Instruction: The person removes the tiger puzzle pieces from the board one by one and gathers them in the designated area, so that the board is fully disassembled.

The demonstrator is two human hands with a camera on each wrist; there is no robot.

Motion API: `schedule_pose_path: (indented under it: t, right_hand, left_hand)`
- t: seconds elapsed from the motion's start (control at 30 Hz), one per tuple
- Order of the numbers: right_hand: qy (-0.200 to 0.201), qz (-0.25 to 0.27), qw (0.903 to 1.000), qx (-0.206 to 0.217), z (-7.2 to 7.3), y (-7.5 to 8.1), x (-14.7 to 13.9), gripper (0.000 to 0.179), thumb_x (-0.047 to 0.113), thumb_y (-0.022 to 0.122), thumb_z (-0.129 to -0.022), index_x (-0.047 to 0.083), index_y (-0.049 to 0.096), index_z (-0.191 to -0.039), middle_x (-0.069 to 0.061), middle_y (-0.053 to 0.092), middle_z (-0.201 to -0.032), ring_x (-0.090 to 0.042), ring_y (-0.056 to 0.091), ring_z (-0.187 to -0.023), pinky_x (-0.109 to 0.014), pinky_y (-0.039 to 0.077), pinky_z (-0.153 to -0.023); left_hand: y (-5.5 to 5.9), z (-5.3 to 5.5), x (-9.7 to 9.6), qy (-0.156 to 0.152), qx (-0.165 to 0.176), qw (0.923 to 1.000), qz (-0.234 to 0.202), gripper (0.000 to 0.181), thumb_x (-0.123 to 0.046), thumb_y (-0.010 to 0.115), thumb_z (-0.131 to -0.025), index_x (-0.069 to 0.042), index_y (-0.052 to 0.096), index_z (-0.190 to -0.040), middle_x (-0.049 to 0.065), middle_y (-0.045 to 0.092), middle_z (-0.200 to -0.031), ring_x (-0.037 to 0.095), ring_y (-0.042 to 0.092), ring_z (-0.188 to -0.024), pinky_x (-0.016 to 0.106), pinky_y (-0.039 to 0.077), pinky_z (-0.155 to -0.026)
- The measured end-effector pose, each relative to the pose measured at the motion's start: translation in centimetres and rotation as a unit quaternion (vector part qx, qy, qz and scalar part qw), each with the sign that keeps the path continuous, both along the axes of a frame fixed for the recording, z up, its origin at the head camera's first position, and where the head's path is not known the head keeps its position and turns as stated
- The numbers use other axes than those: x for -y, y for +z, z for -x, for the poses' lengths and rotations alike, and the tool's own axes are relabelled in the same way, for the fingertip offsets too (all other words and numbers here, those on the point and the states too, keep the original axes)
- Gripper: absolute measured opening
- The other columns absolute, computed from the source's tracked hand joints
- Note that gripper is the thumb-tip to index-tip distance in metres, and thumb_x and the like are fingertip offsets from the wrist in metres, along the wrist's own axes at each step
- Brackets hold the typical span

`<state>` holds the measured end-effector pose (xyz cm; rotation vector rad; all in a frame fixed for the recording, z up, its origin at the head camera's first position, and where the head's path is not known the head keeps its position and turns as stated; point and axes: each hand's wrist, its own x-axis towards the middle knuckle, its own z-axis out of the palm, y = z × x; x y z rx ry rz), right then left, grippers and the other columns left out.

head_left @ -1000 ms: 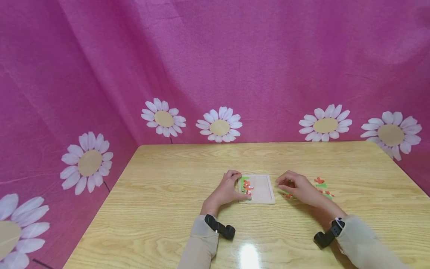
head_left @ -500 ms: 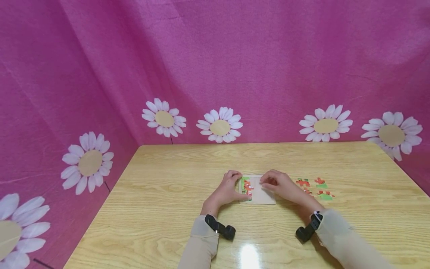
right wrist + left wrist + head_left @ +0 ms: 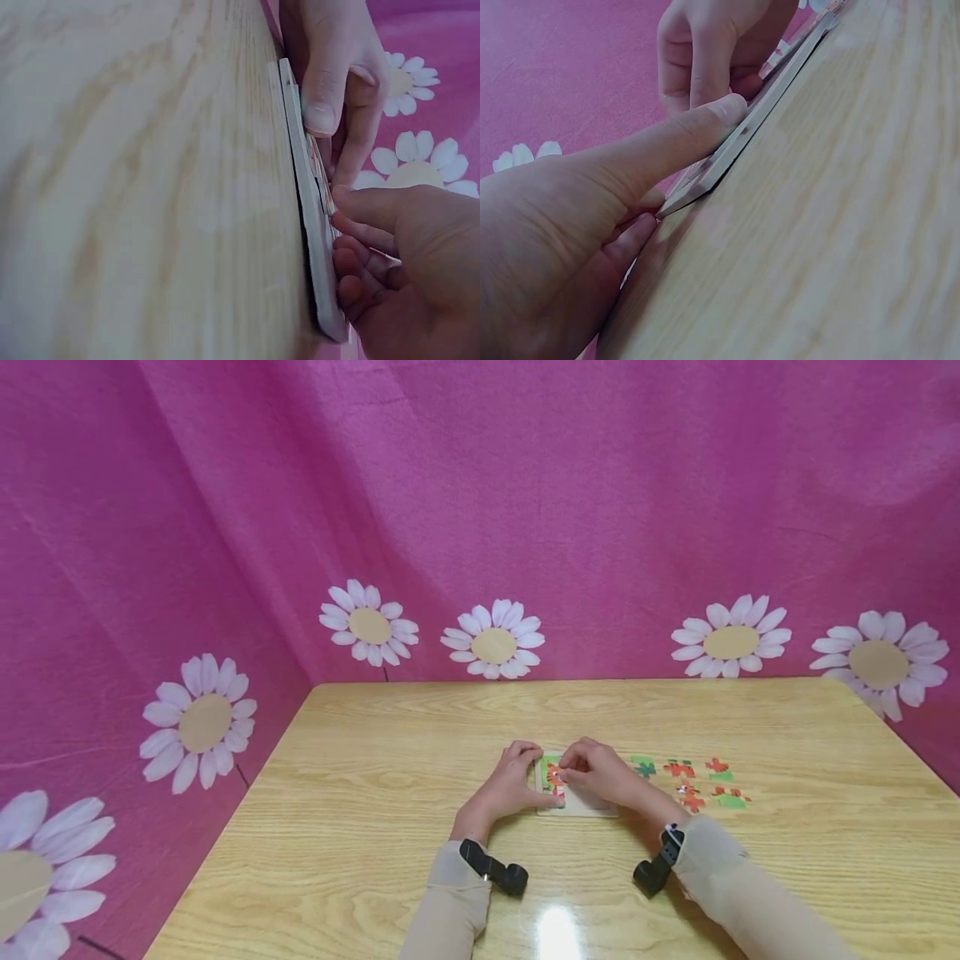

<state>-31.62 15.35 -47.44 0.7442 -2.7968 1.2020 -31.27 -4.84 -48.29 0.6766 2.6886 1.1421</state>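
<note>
Far left of the left hand: pink drape (image 3: 247, 527) with big white flowers (image 3: 205, 723), also running across behind the table (image 3: 375, 760). Pale left sleeve (image 3: 450, 893) comes up from nearer the person, black left wrist camera (image 3: 493, 868) strapped on just behind the hand.

Left hand (image 3: 504, 785) holds the left side of the puzzle frame (image 3: 585, 812) – thumb over the near edge, fingers round the far left corner. Frame lies flat on the table, directly right of that hand. Between its thumb and fingers, along the frame's left side: the fitted pieces (image 3: 551, 767), orange and green, an animal picture. Partly covered by both hands.

Right hand (image 3: 603, 774) is over the frame's right part, thumb and index closed in a pinch on a thin piece (image 3: 325, 198) at the fitted pieces' right edge. Mostly hidden by the fingertips – can't tell whether it's seated. Black right wrist camera (image 3: 658, 862) and right sleeve (image 3: 757, 885) trail off nearer the person.

Right of the right hand, five loose on the table in two rows. Far row: green piece (image 3: 642, 766) closest to the hand, then orange-and-green piece (image 3: 679, 768), then orange-topped piece (image 3: 718, 769). Near row: orange face piece (image 3: 690, 796), then green-bottomed piece (image 3: 730, 797).
</note>
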Motion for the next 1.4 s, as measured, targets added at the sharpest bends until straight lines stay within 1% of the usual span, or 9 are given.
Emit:
schedule_pose_path:
  t: [0.2, 0.33, 0.5, 0.63, 0.87, 1.07, 1.23, 1.33, 1.4]
  right_hand:
    - [-0.036, -0.009, 0.9989, 0.029, 0.2, 0.4, 1.2, 0.008, 0.003, 0.071, -0.088, -0.001, 0.065, -0.086, -0.005, 0.055, -0.081, -0.015, 0.048, -0.072, -0.024, 0.040, -0.061]
    - [-0.056, -0.010, 0.9971, 0.050, 0.1, 0.7, 1.8, 0.011, 0.003, 0.071, -0.089, 0.000, 0.063, -0.082, -0.004, 0.058, -0.075, -0.014, 0.050, -0.068, -0.024, 0.041, -0.059]
    - [-0.070, -0.010, 0.9950, 0.071, 0.1, 1.1, 2.2, 0.012, 0.002, 0.069, -0.090, -0.001, 0.060, -0.083, -0.004, 0.059, -0.075, -0.014, 0.050, -0.068, -0.025, 0.042, -0.061]
    - [-0.074, -0.011, 0.9942, 0.077, 0.0, 1.3, 2.3, 0.013, 0.003, 0.069, -0.090, -0.001, 0.060, -0.083, -0.005, 0.059, -0.074, -0.013, 0.050, -0.067, -0.024, 0.040, -0.059]
    - [-0.081, -0.010, 0.9947, 0.061, -0.2, 1.1, 2.2, 0.012, 0.002, 0.070, -0.089, -0.001, 0.060, -0.083, -0.004, 0.059, -0.073, -0.012, 0.052, -0.065, -0.025, 0.041, -0.059]
    - [-0.090, 0.000, 0.9942, 0.058, -0.1, 0.7, 2.1, 0.014, 0.001, 0.071, -0.089, -0.001, 0.057, -0.086, -0.006, 0.056, -0.078, -0.015, 0.050, -0.070, -0.025, 0.040, -0.060]
    - [-0.097, 0.005, 0.9946, 0.036, 0.1, 0.4, 2.0, 0.022, 0.002, 0.074, -0.086, -0.003, 0.053, -0.093, -0.008, 0.047, -0.084, -0.019, 0.044, -0.074, -0.027, 0.036, -0.063]
    - [-0.086, -0.001, 0.9962, 0.015, 0.2, 0.4, 1.9, 0.025, 0.001, 0.074, -0.085, -0.007, 0.056, -0.101, -0.010, 0.045, -0.086, -0.019, 0.044, -0.075, -0.027, 0.035, -0.063]
    - [-0.081, -0.004, 0.9966, 0.014, 0.2, 0.4, 1.9, 0.026, 0.001, 0.074, -0.086, -0.009, 0.059, -0.105, -0.009, 0.046, -0.088, -0.019, 0.044, -0.076, -0.027, 0.036, -0.064]
  left_hand:
    - [0.0, 0.0, 0.0, -0.001, 0.000, 1.0000, -0.007, 0.086, -0.040, 0.085, -0.076, 0.001, 0.047, -0.142, 0.004, 0.038, -0.142, 0.019, 0.034, -0.133, 0.036, 0.037, -0.109]
    - [0.0, 0.1, 0.0, -0.004, 0.002, 0.9999, -0.010, 0.086, -0.039, 0.085, -0.076, 0.001, 0.047, -0.142, 0.004, 0.038, -0.142, 0.019, 0.034, -0.133, 0.035, 0.037, -0.109]
    - [-0.1, 0.1, 0.1, -0.005, -0.011, 0.9999, -0.006, 0.084, -0.038, 0.085, -0.076, 0.002, 0.049, -0.140, 0.004, 0.039, -0.141, 0.019, 0.035, -0.131, 0.033, 0.036, -0.109]
    - [-0.1, 0.2, 0.1, -0.005, -0.008, 0.9999, -0.006, 0.084, -0.038, 0.085, -0.077, 0.002, 0.048, -0.141, 0.005, 0.038, -0.142, 0.019, 0.034, -0.132, 0.033, 0.035, -0.110]
    - [0.0, 0.0, 0.0, -0.007, -0.007, 0.9999, -0.006, 0.085, -0.039, 0.085, -0.076, 0.002, 0.047, -0.141, 0.005, 0.038, -0.142, 0.019, 0.034, -0.133, 0.034, 0.036, -0.110]
    - [0.0, 0.0, 0.0, -0.010, -0.008, 0.9999, -0.003, 0.086, -0.038, 0.085, -0.077, 0.002, 0.046, -0.142, 0.005, 0.037, -0.143, 0.020, 0.033, -0.134, 0.034, 0.035, -0.110]
    - [-0.1, 0.0, 0.0, -0.007, -0.007, 0.9999, -0.002, 0.087, -0.039, 0.085, -0.076, 0.002, 0.046, -0.142, 0.005, 0.037, -0.143, 0.020, 0.033, -0.134, 0.034, 0.035, -0.110]
    - [-0.1, 0.0, 0.0, -0.008, -0.006, 0.9999, -0.005, 0.086, -0.038, 0.085, -0.077, 0.002, 0.046, -0.142, 0.005, 0.037, -0.143, 0.020, 0.033, -0.134, 0.034, 0.035, -0.110]
    - [-0.1, 0.0, 0.0, -0.009, -0.008, 0.9999, -0.004, 0.085, -0.038, 0.085, -0.077, 0.002, 0.046, -0.142, 0.005, 0.038, -0.142, 0.019, 0.033, -0.133, 0.034, 0.035, -0.110]
